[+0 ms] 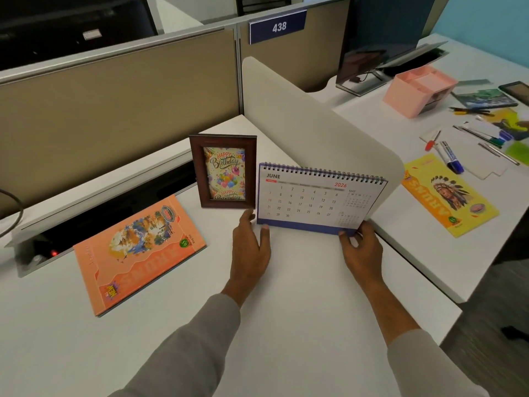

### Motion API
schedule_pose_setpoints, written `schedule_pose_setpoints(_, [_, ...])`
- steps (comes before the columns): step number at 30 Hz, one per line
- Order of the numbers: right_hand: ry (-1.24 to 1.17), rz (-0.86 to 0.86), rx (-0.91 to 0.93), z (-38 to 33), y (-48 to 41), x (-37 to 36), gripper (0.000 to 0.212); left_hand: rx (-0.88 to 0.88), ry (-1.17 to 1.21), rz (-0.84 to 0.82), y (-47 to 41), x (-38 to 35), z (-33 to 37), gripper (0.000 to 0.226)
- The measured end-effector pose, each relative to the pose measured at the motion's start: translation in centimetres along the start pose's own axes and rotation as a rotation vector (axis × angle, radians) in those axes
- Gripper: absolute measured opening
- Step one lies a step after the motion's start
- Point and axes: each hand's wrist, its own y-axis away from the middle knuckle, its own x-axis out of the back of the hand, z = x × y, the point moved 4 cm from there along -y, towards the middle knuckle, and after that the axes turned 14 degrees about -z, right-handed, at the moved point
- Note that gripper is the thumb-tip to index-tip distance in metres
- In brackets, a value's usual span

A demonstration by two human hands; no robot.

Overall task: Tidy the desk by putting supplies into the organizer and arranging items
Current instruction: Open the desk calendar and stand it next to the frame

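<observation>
Upright desk calendar (315,199) between left hand (252,249) and right hand (362,249)

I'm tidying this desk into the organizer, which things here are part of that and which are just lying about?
Job: calendar, held at its bottom corners by the left hand and right hand; picture frame; orange notebook; yellow notebook; pink organizer; pens; blue marker.
Lying about: monitor; desk divider; number sign.
</observation>
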Motion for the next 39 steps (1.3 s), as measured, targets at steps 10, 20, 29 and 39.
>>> schedule_pose_setpoints(10, [0.227,0.074,0.037,1.0,-1.2,-1.0,0.034,-0.042,-0.457,-0.202,-0.1,-1.6,-1.1,0.072])
schedule_pose_setpoints(20, [0.216,0.108,0.005,1.5,-3.6,-1.6,0.030,0.035,-0.636,-0.216,-1.2,-2.6,-1.1,0.073])
schedule_pose_setpoints(29, [0.218,0.128,0.007,1.6,-4.1,-2.1,0.033,0.037,-0.676,-0.185,-0.4,-2.9,-1.2,0.075])
schedule_pose_setpoints(39, [0.252,0.138,0.019,1.3,-4.6,-2.4,0.032,0.087,-0.745,-0.188,-1.6,-2.7,-1.1,0.075])
